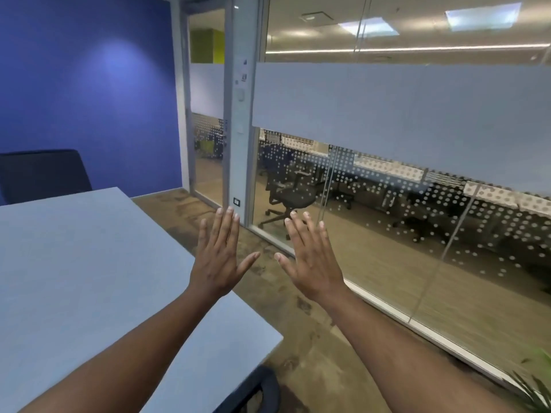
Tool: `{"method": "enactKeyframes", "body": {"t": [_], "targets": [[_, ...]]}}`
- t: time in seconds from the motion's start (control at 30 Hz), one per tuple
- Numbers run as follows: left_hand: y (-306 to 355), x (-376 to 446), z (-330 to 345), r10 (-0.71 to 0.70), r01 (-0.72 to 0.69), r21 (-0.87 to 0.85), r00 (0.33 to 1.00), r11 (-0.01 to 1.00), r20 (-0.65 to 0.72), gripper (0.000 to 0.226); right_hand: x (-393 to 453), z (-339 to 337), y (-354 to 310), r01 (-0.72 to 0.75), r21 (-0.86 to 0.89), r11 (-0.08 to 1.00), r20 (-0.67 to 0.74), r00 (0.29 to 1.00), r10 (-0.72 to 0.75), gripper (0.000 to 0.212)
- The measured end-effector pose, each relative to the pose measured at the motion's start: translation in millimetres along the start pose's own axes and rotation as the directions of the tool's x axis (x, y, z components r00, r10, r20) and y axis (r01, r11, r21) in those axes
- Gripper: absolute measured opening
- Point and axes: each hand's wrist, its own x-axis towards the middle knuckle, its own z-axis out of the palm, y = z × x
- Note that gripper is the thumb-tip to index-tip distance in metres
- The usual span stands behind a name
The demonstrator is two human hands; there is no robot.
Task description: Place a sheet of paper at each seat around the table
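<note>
Both forearms reach forward; the left hand (219,257) and right hand (313,260) are spread flat, each grip wide and holding nothing. No paper shows anywhere; the counter (89,263) left of them carries none, so placing seems unstarted.

no readable text, small signs on the door frame (244,70) too blurred to read
</note>
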Motion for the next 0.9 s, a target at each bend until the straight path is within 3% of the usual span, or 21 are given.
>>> {"method": "enactKeyframes", "body": {"t": [0.43, 0.73, 0.9], "targets": [[24, 104, 134, -0.067, 0.065, 0.062, 0.997, 0.996, 0.035, 0.101, 118, 108, 129, 0.047, 0.009, 0.999, 0.015, 0.999, -0.047, 0.081], [50, 186, 228, -0.146, 0.133, 0.162, 0.987, 0.978, 0.070, 0.099, 207, 189, 236, 0.175, 0.106, 0.979, -0.009, 0.984, -0.175, 0.080], [73, 233, 263, -0.280, 0.267, 0.187, 0.959, 0.945, 0.045, 0.102, 264, 213, 283, 0.288, 0.177, 0.941, -0.042, 0.958, -0.285, 0.082]]}}
